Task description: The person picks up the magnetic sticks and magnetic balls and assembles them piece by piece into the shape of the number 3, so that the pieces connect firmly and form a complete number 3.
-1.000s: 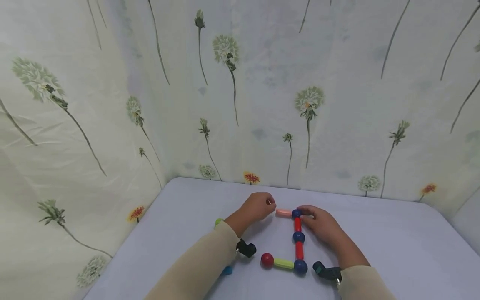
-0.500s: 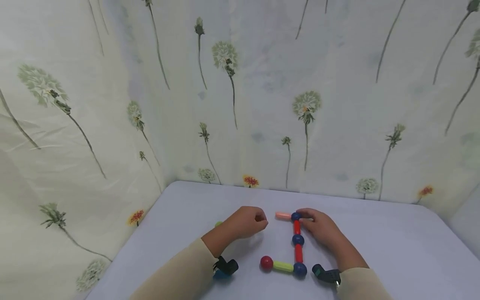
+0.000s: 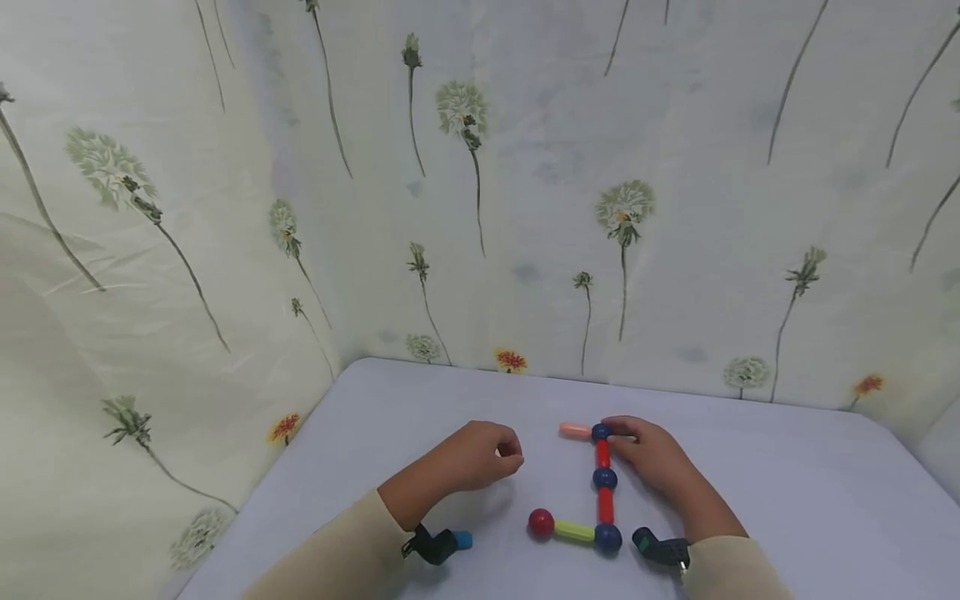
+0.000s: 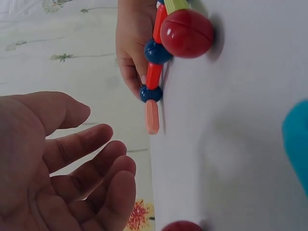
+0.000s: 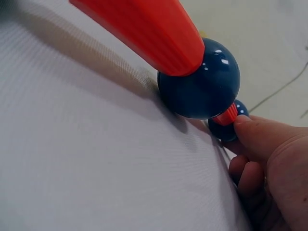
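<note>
A chain of toy building rods and balls lies on the white table. Its far blue ball [image 3: 601,432] is pinched between thumb and fingers of my right hand [image 3: 651,450]. From that ball a pink rod [image 3: 575,430] points left, its other end free. Two red rods [image 3: 605,506] and a middle blue ball [image 3: 604,478] run toward me to a near blue ball [image 3: 607,537]. There a yellow-green rod [image 3: 575,531] leads left to a red ball [image 3: 541,523]. My left hand [image 3: 476,457] hovers left of the chain, fingers loosely bent, holding nothing, as the left wrist view confirms.
A blue piece [image 3: 463,540] lies beside the left wrist camera, partly hidden by it. Another red ball [image 4: 183,226] shows at the bottom of the left wrist view. A floral curtain [image 3: 525,208] hangs behind the table's far edge.
My left hand has drawn back from the pink rod's end, leftward and toward me. My right hand stays at the far blue ball, and the chain keeps its shape.
</note>
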The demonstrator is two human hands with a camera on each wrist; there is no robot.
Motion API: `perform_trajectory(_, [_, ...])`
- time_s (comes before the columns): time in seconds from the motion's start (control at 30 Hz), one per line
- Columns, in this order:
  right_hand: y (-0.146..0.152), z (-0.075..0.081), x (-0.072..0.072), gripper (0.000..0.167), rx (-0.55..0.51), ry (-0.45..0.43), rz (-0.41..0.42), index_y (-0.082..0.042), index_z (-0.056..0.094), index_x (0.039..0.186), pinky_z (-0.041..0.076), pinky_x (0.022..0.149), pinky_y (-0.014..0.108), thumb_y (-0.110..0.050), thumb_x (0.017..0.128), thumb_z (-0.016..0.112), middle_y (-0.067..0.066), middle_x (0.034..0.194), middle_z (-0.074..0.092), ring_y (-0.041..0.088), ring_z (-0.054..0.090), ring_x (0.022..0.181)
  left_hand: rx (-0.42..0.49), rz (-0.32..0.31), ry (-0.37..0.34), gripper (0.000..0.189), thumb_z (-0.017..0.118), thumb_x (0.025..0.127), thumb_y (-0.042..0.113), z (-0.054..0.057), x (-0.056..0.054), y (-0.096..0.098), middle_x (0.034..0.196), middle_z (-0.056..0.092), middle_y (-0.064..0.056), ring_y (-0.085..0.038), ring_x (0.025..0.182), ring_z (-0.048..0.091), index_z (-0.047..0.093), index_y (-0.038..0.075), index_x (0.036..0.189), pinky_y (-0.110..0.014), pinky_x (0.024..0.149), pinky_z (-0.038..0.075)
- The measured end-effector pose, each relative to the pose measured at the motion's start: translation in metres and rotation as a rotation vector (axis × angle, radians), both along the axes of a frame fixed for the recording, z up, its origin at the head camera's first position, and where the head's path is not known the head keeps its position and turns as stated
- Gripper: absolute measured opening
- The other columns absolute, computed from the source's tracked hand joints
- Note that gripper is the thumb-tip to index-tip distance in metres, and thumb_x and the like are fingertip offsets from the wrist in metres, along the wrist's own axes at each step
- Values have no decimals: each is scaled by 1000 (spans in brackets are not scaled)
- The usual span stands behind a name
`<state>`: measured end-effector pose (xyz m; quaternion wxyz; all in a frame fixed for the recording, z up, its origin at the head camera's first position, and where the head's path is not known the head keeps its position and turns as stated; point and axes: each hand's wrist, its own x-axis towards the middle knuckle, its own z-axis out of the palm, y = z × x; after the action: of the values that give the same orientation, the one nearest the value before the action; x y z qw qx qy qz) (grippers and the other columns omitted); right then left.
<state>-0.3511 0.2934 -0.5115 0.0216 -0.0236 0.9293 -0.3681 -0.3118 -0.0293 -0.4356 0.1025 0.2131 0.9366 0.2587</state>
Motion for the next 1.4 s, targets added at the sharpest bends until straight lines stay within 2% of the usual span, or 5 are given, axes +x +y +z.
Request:
perform_trajectory(0.37, [2,-2,-2,46,-22,-29,-7,-22,60,147,37,112,70,-38,104,64,10,149,61,44,44,145,115,103,-45,17,73,99,27,-11,-24,-38,103,65,6,-15,82,64,72,20,114,-33,75,55])
perform_trajectory(0.57, [2,0,-2,46,-26,-24,-9,-23,60,147,38,111,69,-39,104,64,9,148,62,44,45,144,125,157,-24,29,76,97,27,-17,-34,-53,119,67,-1,-18,104,59,71,19,124,-39,88,57])
perform_trajectory(0.83, [1,-1,-3,46,-27,-23,-9,-22,59,147,39,111,69,-37,104,64,10,147,62,44,46,143,158,161,-50,33,80,93,27,-27,-38,-66,123,67,-5,-20,102,59,71,18,124,-40,87,56])
perform_trajectory(1.17, [1,-2,-1,46,-23,-25,-11,-23,59,147,38,111,70,-39,104,64,9,148,62,44,45,144,162,183,-94,29,82,91,20,-39,-38,-66,114,66,-1,-21,104,59,74,18,119,-35,82,60])
perform_trajectory(1.4, [0,-1,0,46,-24,-19,-7,-22,60,147,40,110,68,-39,104,64,9,146,63,43,47,142,112,156,-41,21,84,90,20,-40,-36,-64,113,67,-1,-22,107,58,78,18,111,-40,89,58])
